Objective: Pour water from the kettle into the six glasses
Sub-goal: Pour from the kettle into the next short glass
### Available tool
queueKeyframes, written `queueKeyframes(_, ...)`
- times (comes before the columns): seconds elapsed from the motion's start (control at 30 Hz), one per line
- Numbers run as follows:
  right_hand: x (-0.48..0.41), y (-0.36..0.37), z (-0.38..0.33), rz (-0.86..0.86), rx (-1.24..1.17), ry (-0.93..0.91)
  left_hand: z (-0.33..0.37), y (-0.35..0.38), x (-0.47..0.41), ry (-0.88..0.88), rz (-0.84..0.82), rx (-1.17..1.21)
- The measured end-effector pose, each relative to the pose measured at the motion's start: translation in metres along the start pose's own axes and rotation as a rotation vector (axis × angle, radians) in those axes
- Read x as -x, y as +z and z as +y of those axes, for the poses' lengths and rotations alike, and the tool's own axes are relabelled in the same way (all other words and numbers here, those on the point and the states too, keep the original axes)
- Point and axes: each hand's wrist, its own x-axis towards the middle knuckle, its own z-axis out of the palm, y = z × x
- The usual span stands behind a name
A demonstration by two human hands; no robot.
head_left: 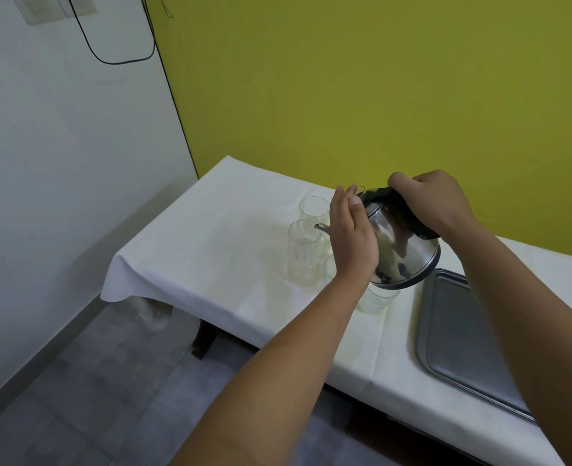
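A shiny steel kettle (400,250) with a black handle is tipped to the left, its thin spout over the rim of a tall clear glass (303,252). My right hand (436,200) grips the black handle on top. My left hand (351,237) lies flat against the kettle's left side, fingers up, thumb on the lid. A second tall glass (313,207) stands just behind the first. Another glass (377,299) shows below the kettle's base, and part of one (329,269) peeks out beside my left wrist. Any other glasses are hidden behind my hands and the kettle.
The table wears a white cloth (210,250) and stands against a yellow-green wall. A grey metal tray (462,338) lies on its right part. The table's left end drops to a grey tiled floor (86,398) beside a white wall with a black cable.
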Motion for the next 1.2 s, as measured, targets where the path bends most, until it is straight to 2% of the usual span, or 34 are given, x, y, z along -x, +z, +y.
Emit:
queueKeyframes(0.27,0.02,0.001,0.029,0.029,-0.353,0.147,0.007,0.001,0.006,0.078,-0.089,-0.092)
queueKeyframes(0.4,0.027,-0.005,0.038,0.059,-0.398,0.188,0.011,0.006,0.011,0.12,-0.214,-0.208)
queueKeyframes(0.5,0.03,-0.013,0.039,0.063,-0.315,0.173,0.006,0.009,0.015,0.101,-0.257,-0.23)
queueKeyframes(0.77,0.033,-0.037,0.036,0.05,-0.05,0.102,0.002,0.02,0.038,0.08,-0.215,-0.144)
queueKeyframes(0.93,0.034,-0.034,0.032,0.01,0.148,0.113,-0.008,0.02,0.046,-0.002,-0.207,-0.095)
queueKeyframes(1.2,0.036,-0.02,0.025,-0.013,0.264,0.138,-0.02,0.018,0.047,-0.102,-0.157,-0.021)
